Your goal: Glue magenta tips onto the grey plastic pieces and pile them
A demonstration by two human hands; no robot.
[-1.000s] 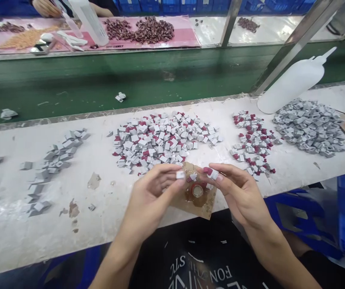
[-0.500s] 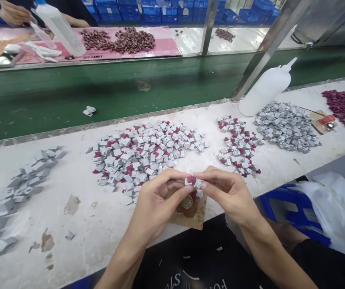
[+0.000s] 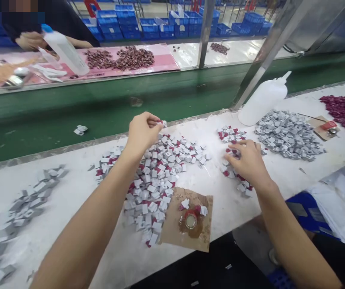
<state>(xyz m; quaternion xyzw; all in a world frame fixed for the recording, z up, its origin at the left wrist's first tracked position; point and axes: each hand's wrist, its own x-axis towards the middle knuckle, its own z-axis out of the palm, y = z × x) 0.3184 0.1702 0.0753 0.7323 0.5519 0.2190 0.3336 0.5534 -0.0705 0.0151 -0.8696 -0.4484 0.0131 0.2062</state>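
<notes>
My left hand [image 3: 144,132] is above the far side of the large pile of grey-and-dark-red pieces [image 3: 153,176]. Its thumb and fingers pinch a small grey-and-dark-red plastic piece [image 3: 163,123]. Over on the right, my right hand [image 3: 248,161] reaches down onto a smaller pile of similar pieces [image 3: 231,133], thumb and forefinger apart, and its palm covers part of that pile. Between my forearms lies a brown cardboard square [image 3: 172,233] with a wet brown patch, a round cap [image 3: 191,220] and a couple of grey-and-dark-red pieces [image 3: 185,203] on it.
A white squeeze bottle [image 3: 262,100] leans by a metal post. Right of it are a heap of grey pieces [image 3: 289,134] and a dark red heap [image 3: 343,112]. Loose grey parts [image 3: 25,208] lie left. Beyond the green belt [image 3: 106,108], another person's hand [image 3: 31,41] is near a bottle.
My hands have parted from over the cardboard. The left went forward and left with a piece in its fingers; the right moved to the smaller pile. The cardboard is now uncovered.
</notes>
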